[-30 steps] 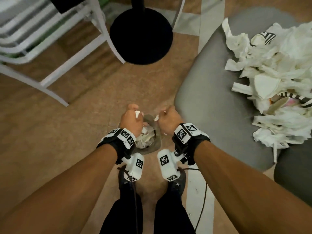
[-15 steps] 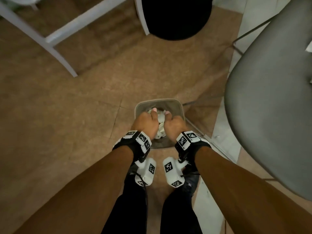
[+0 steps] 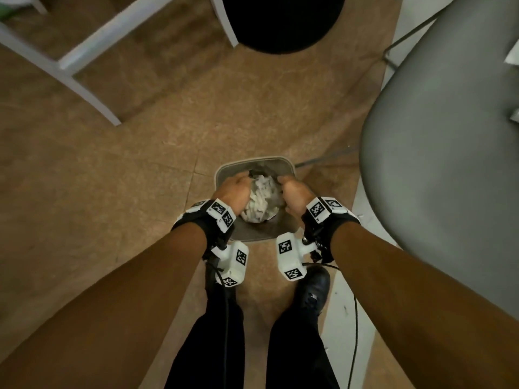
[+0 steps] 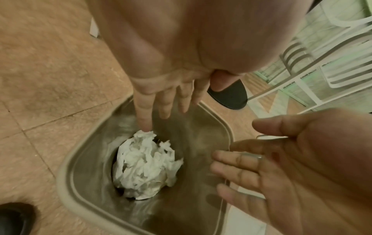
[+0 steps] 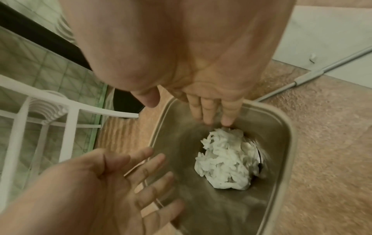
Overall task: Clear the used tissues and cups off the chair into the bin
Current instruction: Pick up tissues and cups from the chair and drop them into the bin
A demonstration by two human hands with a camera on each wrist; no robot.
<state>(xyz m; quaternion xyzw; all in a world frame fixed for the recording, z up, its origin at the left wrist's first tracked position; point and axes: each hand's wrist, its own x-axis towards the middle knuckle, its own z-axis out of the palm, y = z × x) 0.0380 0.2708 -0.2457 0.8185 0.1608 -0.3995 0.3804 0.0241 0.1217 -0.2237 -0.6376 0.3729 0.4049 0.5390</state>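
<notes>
A grey bin (image 3: 254, 161) stands on the floor between my feet and the chair. A wad of crumpled white tissues (image 3: 261, 200) lies inside it, also plain in the left wrist view (image 4: 144, 165) and the right wrist view (image 5: 225, 160). My left hand (image 3: 234, 189) hovers over the bin's left side with fingers spread and straight, holding nothing (image 4: 161, 109). Over the right side, my right hand (image 3: 295, 192) is likewise spread and empty (image 5: 209, 112). Both palms face each other across the bin (image 4: 66, 171) mouth.
The grey chair seat (image 3: 449, 164) fills the right side, its metal leg (image 5: 314, 76) running past the bin (image 5: 289, 143). A black round base (image 3: 280, 21) and a white chair frame (image 3: 84, 54) stand farther ahead. My shoes (image 3: 311, 287) are just behind the bin.
Both hands came down over the bin gripping tissues, then spread apart and let go; the wad now lies in the bin. The view tilted down, so the chair's pile left the frame.
</notes>
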